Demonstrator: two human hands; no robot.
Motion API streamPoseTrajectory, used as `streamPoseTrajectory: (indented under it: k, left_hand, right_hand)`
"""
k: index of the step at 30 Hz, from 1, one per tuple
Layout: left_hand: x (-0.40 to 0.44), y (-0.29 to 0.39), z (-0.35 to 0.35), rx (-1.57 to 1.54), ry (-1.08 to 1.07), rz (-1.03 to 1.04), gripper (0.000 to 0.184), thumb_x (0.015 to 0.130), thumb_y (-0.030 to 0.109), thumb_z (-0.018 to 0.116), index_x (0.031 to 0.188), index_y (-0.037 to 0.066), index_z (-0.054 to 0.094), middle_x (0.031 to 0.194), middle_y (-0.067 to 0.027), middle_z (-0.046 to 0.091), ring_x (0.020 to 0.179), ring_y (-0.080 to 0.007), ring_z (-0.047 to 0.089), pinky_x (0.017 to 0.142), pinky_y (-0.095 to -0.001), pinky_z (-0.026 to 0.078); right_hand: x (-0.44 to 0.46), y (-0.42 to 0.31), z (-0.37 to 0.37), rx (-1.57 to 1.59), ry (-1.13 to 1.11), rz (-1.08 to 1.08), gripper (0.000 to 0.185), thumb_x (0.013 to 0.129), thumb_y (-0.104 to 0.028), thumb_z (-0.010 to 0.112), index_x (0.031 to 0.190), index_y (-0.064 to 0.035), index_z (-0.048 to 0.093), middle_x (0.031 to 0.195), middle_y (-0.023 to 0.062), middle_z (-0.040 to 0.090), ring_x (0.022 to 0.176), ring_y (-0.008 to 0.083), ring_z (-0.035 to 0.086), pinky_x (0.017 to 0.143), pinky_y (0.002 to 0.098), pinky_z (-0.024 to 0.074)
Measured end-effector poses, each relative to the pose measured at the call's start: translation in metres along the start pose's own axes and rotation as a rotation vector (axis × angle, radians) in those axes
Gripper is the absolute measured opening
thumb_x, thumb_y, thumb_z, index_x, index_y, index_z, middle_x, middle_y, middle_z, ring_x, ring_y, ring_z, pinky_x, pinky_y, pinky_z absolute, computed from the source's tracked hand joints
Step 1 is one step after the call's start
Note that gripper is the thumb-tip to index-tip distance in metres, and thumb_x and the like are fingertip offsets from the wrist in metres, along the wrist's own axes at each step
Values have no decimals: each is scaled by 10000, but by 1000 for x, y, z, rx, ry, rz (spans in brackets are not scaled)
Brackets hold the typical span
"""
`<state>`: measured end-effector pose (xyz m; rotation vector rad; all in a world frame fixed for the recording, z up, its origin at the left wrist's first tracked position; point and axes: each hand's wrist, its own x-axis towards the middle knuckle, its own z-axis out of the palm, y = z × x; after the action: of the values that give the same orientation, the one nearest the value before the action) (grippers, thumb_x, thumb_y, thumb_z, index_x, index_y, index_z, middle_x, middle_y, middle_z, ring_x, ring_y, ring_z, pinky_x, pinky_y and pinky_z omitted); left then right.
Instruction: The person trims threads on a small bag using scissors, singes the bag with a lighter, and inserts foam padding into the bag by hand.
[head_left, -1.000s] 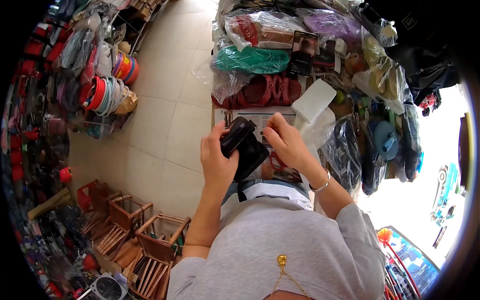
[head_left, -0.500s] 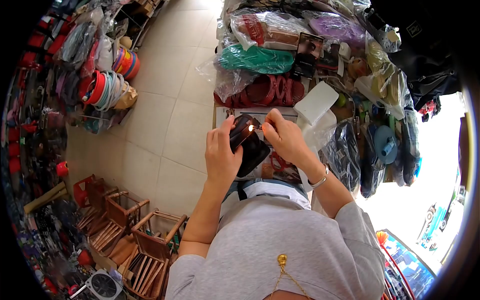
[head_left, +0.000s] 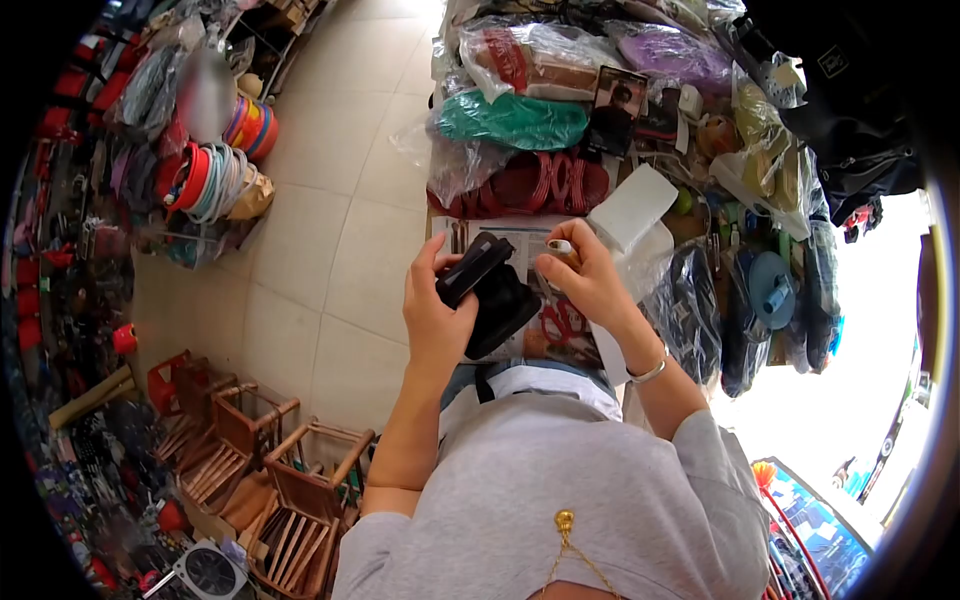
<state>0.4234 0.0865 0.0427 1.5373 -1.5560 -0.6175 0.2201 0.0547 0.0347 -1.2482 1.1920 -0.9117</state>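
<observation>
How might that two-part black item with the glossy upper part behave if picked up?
The two-part black item is likely fairly stiff: in the left hand, its upper part shows no sag. That part's sheen suggests it may feel slippery. It probably wouldn't roll readily, since its outline looks broad, not round.

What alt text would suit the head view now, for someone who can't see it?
In a person's left grip is a black item, above printed paper; the right grip holds what looks like a lighter. Red sandals lie beyond; wooden chairs are lower left.
</observation>
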Motion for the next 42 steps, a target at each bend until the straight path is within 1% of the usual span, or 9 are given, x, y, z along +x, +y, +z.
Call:
streamPoseTrajectory:
  k: [10,13,16,20,23,28,31,37,42]
  left_hand:
    - [0,16,-10,-274,-17,-219,674,743,-79,618,1351,81,374,1009,-97,600,915,-159,574,828,-280,463]
    - [0,17,-9,-285,-28,-225,681,740,-79,619,1353,82,370,1008,-95,598,913,-154,572,826,-276,463]
    - [-1,15,-8,-279,-29,-208,687,733,-76,623,1352,84,372,1006,-96,598,899,-151,575,819,-273,464]
    - [0,5,-16,-207,4,-255,700,713,-70,634,1346,86,377,1000,-98,600,888,-153,586,809,-274,474]
    - [1,-4,-15,-353,18,-308,709,702,-70,638,1343,90,381,994,-90,602,902,-155,591,820,-278,482]
    - [0,-24,-13,-583,-23,-402,717,708,-79,647,1347,86,367,1028,-107,607,935,-164,597,847,-285,483]
    - [-3,-35,-11,-702,-30,-417,736,707,-91,658,1354,72,348,1024,-122,622,952,-182,615,856,-300,504]
    - [-3,-33,-14,-835,-25,-429,740,724,-113,646,1368,50,321,1023,-137,639,949,-204,637,862,-325,526]
    - [-6,-26,-17,-834,-33,-490,708,711,-74,669,1339,60,370,1033,-105,627,965,-182,614,871,-294,495]
  right_hand:
    - [-10,-16,-1,80,-39,63,266,809,-47,681,1051,-60,573,794,-17,542,656,57,461,589,231,389]
    - [0,-24,8,-319,-10,-561,363,747,26,650,1089,-92,623,697,23,511,634,156,500,573,268,390]
    - [2,-37,9,-700,-88,-727,466,565,2,649,1018,-103,670,699,60,494,700,268,528,649,366,441]
    - [-6,-33,-10,-630,-240,-701,389,595,28,648,971,-70,665,736,79,532,728,285,545,674,378,455]
    - [-9,-23,-10,-405,-94,-529,290,673,54,652,949,-36,650,797,95,592,741,263,579,672,338,472]
    - [-17,-20,-9,-247,-64,-254,207,790,8,674,993,-8,637,826,91,624,714,115,568,637,239,461]
    - [-17,-10,-3,-134,-42,-215,297,775,-78,711,1060,-61,629,774,96,616,668,240,583,639,314,480]
    - [-28,-33,5,-395,-293,-289,404,750,-212,748,1112,-116,596,722,86,606,673,265,611,612,344,484]
    - [-29,-1,11,-370,-239,-607,310,654,-64,726,949,-80,632,707,71,568,656,268,565,580,358,441]
